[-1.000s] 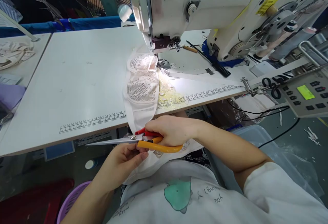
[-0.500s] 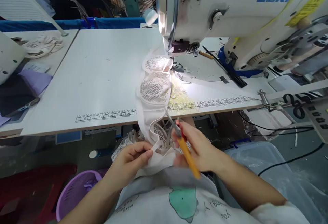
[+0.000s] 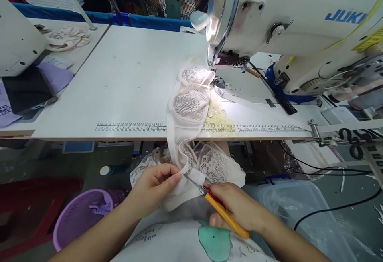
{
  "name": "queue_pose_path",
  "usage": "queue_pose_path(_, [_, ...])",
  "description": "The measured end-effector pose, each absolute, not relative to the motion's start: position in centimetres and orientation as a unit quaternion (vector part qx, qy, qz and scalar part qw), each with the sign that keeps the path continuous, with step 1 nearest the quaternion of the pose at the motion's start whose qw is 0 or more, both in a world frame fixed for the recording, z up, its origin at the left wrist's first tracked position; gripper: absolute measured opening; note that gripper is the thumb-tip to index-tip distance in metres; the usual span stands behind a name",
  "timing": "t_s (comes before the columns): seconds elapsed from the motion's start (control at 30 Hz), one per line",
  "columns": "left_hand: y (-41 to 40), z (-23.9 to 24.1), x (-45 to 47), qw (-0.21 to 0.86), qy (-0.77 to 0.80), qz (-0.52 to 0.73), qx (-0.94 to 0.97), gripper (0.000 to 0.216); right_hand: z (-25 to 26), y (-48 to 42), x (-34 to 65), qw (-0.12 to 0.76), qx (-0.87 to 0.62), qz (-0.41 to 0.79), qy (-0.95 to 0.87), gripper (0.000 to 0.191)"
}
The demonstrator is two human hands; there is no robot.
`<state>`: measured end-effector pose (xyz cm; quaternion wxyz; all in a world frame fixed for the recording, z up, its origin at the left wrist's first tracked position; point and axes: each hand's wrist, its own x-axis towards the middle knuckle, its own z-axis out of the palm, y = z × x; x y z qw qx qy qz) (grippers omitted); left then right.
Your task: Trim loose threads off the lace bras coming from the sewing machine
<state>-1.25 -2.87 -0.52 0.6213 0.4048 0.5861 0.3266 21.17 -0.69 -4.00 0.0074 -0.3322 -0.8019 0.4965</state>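
Your left hand [image 3: 154, 184] pinches the bra [image 3: 191, 102] band; right hand [image 3: 237, 209] grips scissors [image 3: 223, 212], tips at the band, trimming apparently unfinished

Bright, even room light falls on the white table [image 3: 119, 74], which reads almost flat, with hardly a shadow on it. 1 hard source stands out: the lamp [image 3: 213, 24] on the sewing machine [image 3: 299, 18] burns out to pure white and throws a hot yellowish pool onto the lace garment [image 3: 191, 102] and the tabletop beside it. Below the table edge the light drops away, and the floor and the purple basket [image 3: 80, 218] sit in dim, murky tones. The left hand [image 3: 155, 184], right hand [image 3: 236, 208] and scissors [image 3: 223, 212] are softly lit and fairly sharp. Wide-angle bending curves the table's front edge and stretches the machine towards the right border, where detail goes soft.
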Motion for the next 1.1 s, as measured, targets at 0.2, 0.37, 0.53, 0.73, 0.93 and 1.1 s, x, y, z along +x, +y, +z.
queue_pose_path(0.2, [-3.0,-0.6,-1.3,0.624,0.587,0.326,0.399,0.032,-3.0,-0.5,20.3,-0.006,-0.350,0.509,-0.786,0.048])
queue_pose_path(0.37, [-3.0,-0.4,-1.1,0.630,0.584,0.331,0.391,0.033,-3.1,-0.8,19.9,-0.020,-0.383,0.511,-0.769,0.050])
queue_pose_path(0.53, [-3.2,-0.5,-1.4,0.619,0.588,0.322,0.409,0.031,-4.9,-1.5,20.1,0.039,-0.382,0.500,-0.777,0.046])
queue_pose_path(0.73, [-3.3,-0.3,-1.2,0.564,0.599,0.314,0.474,0.022,-4.3,-0.5,20.8,0.178,-0.419,0.491,-0.743,0.046])
queue_pose_path(0.93, [-3.5,-0.1,0.0,0.511,0.556,0.341,0.560,0.023,-2.2,0.1,19.6,0.342,-0.352,0.563,-0.665,0.021])
queue_pose_path(1.1, [-3.2,0.1,1.3,0.513,0.528,0.307,0.602,0.018,-0.9,0.5,18.2,0.300,-0.341,0.648,-0.611,0.022])
